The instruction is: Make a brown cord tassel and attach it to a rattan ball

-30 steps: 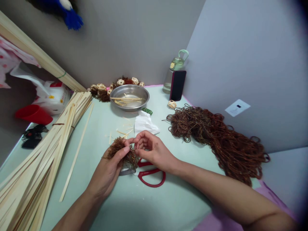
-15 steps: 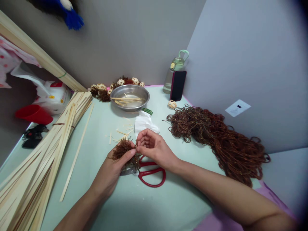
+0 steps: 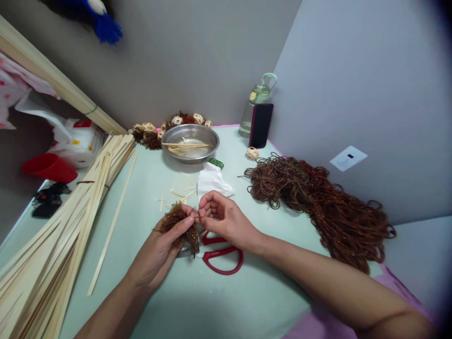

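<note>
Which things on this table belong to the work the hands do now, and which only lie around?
In hand: brown fuzzy cord tuft, held by the left hand and pinched by the right hand; likely also brown cord heap, red-handled scissors.
Lying about: round steel bowl, black phone, clear water bottle, red plastic cup, pale bamboo strips.

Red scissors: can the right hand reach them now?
Probably yes: the red scissors lie just below the right hand, handles uncovered; but it pinches the brown tuft held by the left hand.
</note>
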A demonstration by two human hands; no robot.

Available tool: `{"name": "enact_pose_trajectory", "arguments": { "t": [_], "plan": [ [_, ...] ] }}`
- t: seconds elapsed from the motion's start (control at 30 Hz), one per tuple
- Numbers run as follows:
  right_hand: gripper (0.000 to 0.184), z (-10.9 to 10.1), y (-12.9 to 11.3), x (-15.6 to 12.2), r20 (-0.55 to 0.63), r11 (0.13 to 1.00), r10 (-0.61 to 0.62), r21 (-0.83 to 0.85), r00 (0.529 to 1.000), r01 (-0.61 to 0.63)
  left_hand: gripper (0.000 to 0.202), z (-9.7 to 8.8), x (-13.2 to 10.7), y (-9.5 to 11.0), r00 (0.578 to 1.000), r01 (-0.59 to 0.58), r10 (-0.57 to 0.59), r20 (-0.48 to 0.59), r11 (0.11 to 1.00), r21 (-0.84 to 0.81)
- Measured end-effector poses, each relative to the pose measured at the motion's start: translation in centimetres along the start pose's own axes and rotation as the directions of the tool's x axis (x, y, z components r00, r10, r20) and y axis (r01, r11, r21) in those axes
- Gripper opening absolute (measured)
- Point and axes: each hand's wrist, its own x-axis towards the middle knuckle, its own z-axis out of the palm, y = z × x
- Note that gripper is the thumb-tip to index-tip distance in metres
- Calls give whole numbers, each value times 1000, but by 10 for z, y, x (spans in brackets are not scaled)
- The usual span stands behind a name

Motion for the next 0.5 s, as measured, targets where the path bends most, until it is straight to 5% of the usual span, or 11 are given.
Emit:
{"name": "enact_pose_trajectory", "arguments": {
  "t": [0.13,0.37,0.5],
  "plan": [
    [27,0,2,1,1,999,23,34,1000,-23,8,1,0,1,999,-52,52,8,999,-12],
    [13,-2,-4,3,18,990,90,105,996,-91,15,4,1,-3,991,-46,54,-126,997,66],
    [24,-2,-5,3,50,983,120,131,992,-125,17,4,2,-5,993,-52,61,-97,995,88]
  ]
}}
